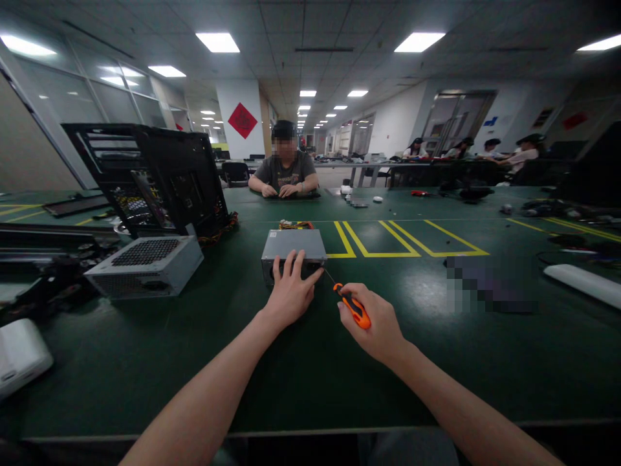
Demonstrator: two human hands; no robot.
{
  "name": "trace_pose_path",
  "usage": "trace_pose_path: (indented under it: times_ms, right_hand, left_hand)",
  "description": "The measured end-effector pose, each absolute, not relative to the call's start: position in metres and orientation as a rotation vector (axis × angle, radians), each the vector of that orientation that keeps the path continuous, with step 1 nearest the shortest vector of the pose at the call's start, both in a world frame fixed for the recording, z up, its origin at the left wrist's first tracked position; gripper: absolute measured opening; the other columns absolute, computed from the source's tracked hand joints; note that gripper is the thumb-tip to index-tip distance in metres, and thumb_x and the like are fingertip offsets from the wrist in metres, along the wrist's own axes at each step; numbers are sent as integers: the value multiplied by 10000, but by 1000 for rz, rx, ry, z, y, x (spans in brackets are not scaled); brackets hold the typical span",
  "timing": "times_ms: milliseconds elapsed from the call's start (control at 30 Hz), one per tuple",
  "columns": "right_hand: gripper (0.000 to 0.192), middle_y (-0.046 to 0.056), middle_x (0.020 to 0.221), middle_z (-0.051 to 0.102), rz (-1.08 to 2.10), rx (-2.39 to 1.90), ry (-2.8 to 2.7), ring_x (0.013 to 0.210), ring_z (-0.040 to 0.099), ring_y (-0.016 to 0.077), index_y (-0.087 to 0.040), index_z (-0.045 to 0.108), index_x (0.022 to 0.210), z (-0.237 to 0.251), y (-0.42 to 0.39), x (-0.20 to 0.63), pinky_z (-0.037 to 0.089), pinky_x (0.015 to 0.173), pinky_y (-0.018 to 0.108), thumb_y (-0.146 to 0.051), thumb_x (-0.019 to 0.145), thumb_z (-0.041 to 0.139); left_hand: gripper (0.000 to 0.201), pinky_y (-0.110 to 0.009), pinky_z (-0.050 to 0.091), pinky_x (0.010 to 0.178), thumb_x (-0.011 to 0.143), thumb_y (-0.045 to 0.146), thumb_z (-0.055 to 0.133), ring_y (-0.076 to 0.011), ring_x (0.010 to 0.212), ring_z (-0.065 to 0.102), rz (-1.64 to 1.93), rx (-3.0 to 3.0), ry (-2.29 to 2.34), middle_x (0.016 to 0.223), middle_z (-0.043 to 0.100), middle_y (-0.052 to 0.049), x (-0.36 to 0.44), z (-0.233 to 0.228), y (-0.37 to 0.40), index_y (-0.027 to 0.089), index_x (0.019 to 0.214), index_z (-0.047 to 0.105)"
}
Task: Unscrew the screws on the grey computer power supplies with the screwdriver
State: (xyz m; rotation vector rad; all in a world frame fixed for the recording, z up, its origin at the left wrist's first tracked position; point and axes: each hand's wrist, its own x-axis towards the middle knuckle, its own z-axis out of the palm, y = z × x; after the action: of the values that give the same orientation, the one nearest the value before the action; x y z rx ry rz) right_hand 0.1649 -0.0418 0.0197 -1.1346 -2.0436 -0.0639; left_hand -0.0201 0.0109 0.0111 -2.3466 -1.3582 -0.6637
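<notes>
Both hands outstretched: left [290,292] flat on power supply [293,249], right [376,327] gripping screwdriver [350,303].

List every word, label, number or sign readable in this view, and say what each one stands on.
No text reads clearly.
Red diamond sign on the white pillar: one dark character, too blurred to read.
Blue sign on the far wall: too small to read.
Power supply under the left hand: no label visible.
Screwdriver in the right hand: no marking visible.
</notes>
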Motion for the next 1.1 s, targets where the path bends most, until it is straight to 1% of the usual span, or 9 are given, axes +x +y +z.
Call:
trace_pose_path:
  times_ms: [133,267,333,400,500,633,867,1100]
  right_hand:
    - [133,39,812,584,-86,-1069,-2084,683,522,147,-177,498,923,20,-42,164,425,639,290,-250,813,479]
    - [153,46,812,549,-94,-1042,-2152,722,497,163,-175,524,922,24,-44,163,420,655,306,-191,773,496]
    - [150,51,814,538,-102,-1038,-2175,738,491,170,-173,540,916,25,-45,162,417,661,312,-203,774,503]
    - [138,52,811,541,-108,-1047,-2170,741,495,173,-175,549,902,25,-45,162,417,661,314,-256,799,506]
    - [175,46,810,574,-91,-1064,-2110,718,522,162,-177,544,930,23,-44,163,422,650,303,-313,842,475]
    - [199,35,806,599,-47,-1107,-2053,649,546,139,-165,507,992,19,-42,164,431,612,276,-287,844,454]
    - [123,33,785,564,-109,-1029,-2109,695,508,150,-176,526,894,21,-44,161,417,651,294,-190,780,484]
    - [142,45,762,546,-156,-1034,-2120,692,477,156,-163,564,874,25,-46,160,385,628,294,-265,833,475]
  left_hand:
    - [429,-594,119,1032,817,260,516,-340,1306,213,-643,-2337,-1364,1418,283,-91,-20,12,10,338,1237,484]
    - [439,-602,117,1028,809,258,526,-341,1309,207,-636,-2327,-1365,1415,281,-91,-19,11,11,338,1238,481]
    - [445,-604,117,1028,807,262,527,-340,1309,207,-637,-2325,-1364,1412,279,-97,-19,10,11,336,1243,475]
    - [443,-603,118,1028,806,266,529,-340,1309,207,-641,-2322,-1365,1412,273,-98,-19,9,12,335,1241,477]
    - [428,-606,119,1024,811,272,523,-341,1311,204,-642,-2319,-1371,1412,268,-102,-20,10,12,335,1232,484]
    - [430,-605,123,1023,822,277,509,-338,1312,202,-636,-2332,-1361,1408,274,-100,-21,11,11,338,1245,468]
    - [427,-598,121,1024,812,278,522,-345,1311,204,-629,-2324,-1360,1413,270,-110,-21,11,11,333,1233,482]
    - [418,-598,117,1026,813,285,520,-337,1311,211,-632,-2303,-1371,1409,275,-109,-19,10,11,336,1226,488]
